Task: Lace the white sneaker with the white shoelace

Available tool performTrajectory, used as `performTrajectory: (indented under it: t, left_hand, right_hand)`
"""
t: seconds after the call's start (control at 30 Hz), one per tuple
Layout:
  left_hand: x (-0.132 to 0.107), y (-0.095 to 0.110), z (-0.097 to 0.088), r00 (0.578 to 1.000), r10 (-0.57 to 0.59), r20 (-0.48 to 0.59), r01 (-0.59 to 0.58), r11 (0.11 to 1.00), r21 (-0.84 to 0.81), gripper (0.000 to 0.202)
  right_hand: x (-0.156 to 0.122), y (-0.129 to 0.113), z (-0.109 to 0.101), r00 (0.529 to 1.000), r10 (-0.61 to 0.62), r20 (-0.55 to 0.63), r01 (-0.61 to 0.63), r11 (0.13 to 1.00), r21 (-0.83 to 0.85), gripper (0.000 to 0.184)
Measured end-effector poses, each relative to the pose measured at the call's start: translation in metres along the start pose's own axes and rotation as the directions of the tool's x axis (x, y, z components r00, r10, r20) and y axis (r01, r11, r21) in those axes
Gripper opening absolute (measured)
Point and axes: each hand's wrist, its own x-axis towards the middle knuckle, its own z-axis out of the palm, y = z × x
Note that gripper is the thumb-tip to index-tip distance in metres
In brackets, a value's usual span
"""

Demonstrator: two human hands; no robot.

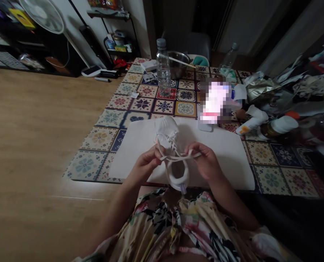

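Note:
A white lace-up shoe [166, 126] lies on a white sheet [227, 160], its toe pointing away from me and its heel at the table's near edge. Above the shoe's opening, the white shoelace [178, 158] stretches between both hands in what looks like a loose crossing or loop. My left hand [149, 160] pinches the lace on the left of the shoe. On the right, my right hand [205, 158] is closed on the other part of the lace, with a short end sticking out past the fingers.
Beyond the sheet, the patterned tabletop [129, 105] holds a clear plastic bottle [164, 72], a metal bowl [179, 60] and a propped phone [215, 103] with a blurred screen. A white tube [251, 122], a white-capped jar [282, 127] and bags crowd the right side. A fan [43, 14] stands far left.

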Motion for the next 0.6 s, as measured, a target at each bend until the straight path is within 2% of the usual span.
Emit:
performTrajectory:
  t: [0.1,0.2,0.3,0.43,0.5,0.53,0.6]
  left_hand:
    - [0.002,0.001,0.001,0.991,-0.011,-0.134,-0.021,0.971,-0.238,0.046]
    - [0.005,0.011,0.0,0.97,0.008,-0.244,-0.106,0.913,-0.394,0.051]
    - [0.005,0.022,-0.003,0.94,0.012,-0.34,-0.178,0.868,-0.464,0.049]
    - [0.0,0.038,-0.007,0.895,0.061,-0.441,-0.303,0.81,-0.502,0.031]
    - [-0.003,0.043,-0.007,0.901,0.147,-0.407,-0.354,0.793,-0.497,0.022]
    - [-0.004,0.046,-0.006,0.916,0.201,-0.348,-0.358,0.803,-0.477,0.018]
    - [-0.006,0.048,-0.002,0.942,0.302,-0.147,-0.335,0.869,-0.365,0.009]
  right_hand:
    - [-0.004,-0.008,-0.005,0.998,-0.068,-0.015,0.069,0.994,0.086,0.028]
    - [-0.008,-0.017,-0.012,0.985,-0.158,-0.072,0.166,0.979,0.12,0.021]
    - [-0.011,-0.03,-0.02,0.96,-0.229,-0.161,0.251,0.958,0.138,0.022]
    - [-0.012,-0.047,-0.027,0.921,-0.301,-0.247,0.342,0.928,0.146,0.025]
    - [-0.012,-0.048,-0.027,0.902,-0.334,-0.273,0.372,0.923,0.099,0.023]
    - [-0.012,-0.047,-0.026,0.895,-0.343,-0.286,0.375,0.925,0.064,0.022]
    - [-0.013,-0.04,-0.02,0.893,-0.342,-0.293,0.347,0.937,-0.037,0.017]
